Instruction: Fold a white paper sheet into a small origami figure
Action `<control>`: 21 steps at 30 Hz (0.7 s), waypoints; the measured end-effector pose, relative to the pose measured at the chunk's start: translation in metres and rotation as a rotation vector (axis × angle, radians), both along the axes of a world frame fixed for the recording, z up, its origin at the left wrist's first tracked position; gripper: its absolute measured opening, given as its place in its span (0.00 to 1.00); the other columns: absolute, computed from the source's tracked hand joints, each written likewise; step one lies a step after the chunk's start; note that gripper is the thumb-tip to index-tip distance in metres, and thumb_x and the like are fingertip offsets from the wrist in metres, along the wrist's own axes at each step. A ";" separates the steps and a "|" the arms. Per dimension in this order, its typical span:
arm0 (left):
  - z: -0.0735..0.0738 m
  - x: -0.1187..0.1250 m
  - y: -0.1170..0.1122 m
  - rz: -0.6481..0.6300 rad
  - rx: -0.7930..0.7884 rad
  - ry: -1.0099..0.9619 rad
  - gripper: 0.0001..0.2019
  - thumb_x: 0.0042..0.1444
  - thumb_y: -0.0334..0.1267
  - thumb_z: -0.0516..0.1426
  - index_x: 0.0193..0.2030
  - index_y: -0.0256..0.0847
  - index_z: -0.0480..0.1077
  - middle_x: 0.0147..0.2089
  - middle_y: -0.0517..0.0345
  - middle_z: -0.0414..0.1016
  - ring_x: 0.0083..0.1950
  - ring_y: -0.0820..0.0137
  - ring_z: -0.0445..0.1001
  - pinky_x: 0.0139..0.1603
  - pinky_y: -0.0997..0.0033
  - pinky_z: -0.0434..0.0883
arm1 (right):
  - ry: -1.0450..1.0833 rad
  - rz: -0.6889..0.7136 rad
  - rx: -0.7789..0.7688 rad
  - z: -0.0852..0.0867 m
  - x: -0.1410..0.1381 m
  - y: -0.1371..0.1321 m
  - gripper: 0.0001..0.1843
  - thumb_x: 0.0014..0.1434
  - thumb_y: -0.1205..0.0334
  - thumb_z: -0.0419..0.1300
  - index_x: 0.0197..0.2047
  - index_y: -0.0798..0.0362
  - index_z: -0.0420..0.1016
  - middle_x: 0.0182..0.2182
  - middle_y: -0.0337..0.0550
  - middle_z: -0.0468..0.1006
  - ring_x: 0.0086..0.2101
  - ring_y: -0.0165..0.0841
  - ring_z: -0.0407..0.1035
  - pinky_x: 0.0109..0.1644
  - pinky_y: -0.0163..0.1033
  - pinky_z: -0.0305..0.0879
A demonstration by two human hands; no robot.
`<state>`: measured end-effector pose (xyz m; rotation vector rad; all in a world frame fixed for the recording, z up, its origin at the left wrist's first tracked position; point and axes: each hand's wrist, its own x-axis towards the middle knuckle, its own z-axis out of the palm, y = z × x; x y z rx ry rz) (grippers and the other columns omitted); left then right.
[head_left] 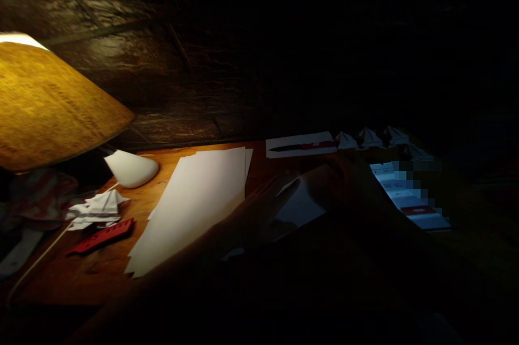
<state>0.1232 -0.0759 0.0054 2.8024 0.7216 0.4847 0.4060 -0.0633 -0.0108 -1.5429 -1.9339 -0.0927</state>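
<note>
A white sheet of paper (302,207) lies tilted between my two hands, partly in deep shadow. My left hand (263,196) is on its left side, with the paper showing between the thumb and the fingers. At the upper right edge, my right hand (344,172) is closed on the same sheet, its fingers mostly lost in the dark. To the left of my left hand rests a stack of white paper (203,188). Behind both hands, a knife (302,146) with a dark blade and red handle lies on another white sheet (300,137).
Several small folded paper pieces (368,138) stand at the back right, behind a lit screen (405,196). On the left are a lamp (60,107) with its white base (132,169), crumpled paper (99,209), a red comb-like object (101,237) and a cable (40,264). A wall rises behind.
</note>
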 end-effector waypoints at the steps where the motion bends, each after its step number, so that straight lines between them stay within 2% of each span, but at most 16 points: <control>1: -0.003 0.002 -0.001 -0.008 -0.007 0.021 0.49 0.64 0.51 0.62 0.80 0.46 0.34 0.81 0.40 0.43 0.80 0.45 0.47 0.74 0.38 0.60 | -0.020 0.068 0.017 0.002 -0.002 -0.002 0.19 0.66 0.58 0.57 0.55 0.57 0.76 0.52 0.59 0.77 0.52 0.51 0.71 0.56 0.57 0.70; 5: -0.009 0.003 -0.003 -0.020 -0.026 0.087 0.49 0.64 0.56 0.60 0.80 0.42 0.34 0.81 0.39 0.42 0.81 0.46 0.45 0.77 0.41 0.57 | -0.072 0.375 -0.067 0.007 -0.016 -0.010 0.18 0.69 0.62 0.53 0.58 0.55 0.76 0.58 0.55 0.78 0.56 0.45 0.72 0.61 0.54 0.69; 8: -0.011 0.003 -0.003 -0.021 -0.010 0.122 0.49 0.65 0.59 0.58 0.80 0.37 0.36 0.81 0.35 0.41 0.81 0.45 0.44 0.78 0.43 0.55 | -0.090 0.479 -0.178 0.006 -0.022 -0.014 0.21 0.70 0.61 0.53 0.63 0.54 0.73 0.61 0.53 0.76 0.58 0.44 0.72 0.61 0.53 0.70; 13: -0.012 0.004 -0.004 -0.023 0.002 0.125 0.48 0.64 0.61 0.57 0.79 0.37 0.40 0.80 0.33 0.43 0.80 0.44 0.46 0.76 0.41 0.56 | -0.141 0.472 -0.192 0.005 -0.025 -0.016 0.23 0.72 0.60 0.51 0.66 0.55 0.71 0.63 0.54 0.75 0.59 0.45 0.71 0.63 0.55 0.69; 18: -0.012 0.005 -0.005 0.024 -0.006 0.116 0.43 0.64 0.62 0.57 0.75 0.37 0.50 0.80 0.34 0.44 0.79 0.44 0.49 0.74 0.40 0.59 | -0.225 0.442 -0.126 0.009 -0.031 -0.020 0.21 0.70 0.64 0.53 0.62 0.57 0.73 0.60 0.58 0.75 0.56 0.48 0.70 0.58 0.57 0.71; 21: -0.010 0.005 -0.003 0.039 0.004 0.119 0.40 0.63 0.62 0.59 0.73 0.38 0.55 0.79 0.35 0.48 0.78 0.44 0.51 0.72 0.39 0.62 | -0.258 0.394 -0.143 0.011 -0.034 -0.023 0.20 0.69 0.63 0.56 0.62 0.58 0.74 0.58 0.59 0.74 0.53 0.49 0.69 0.56 0.56 0.71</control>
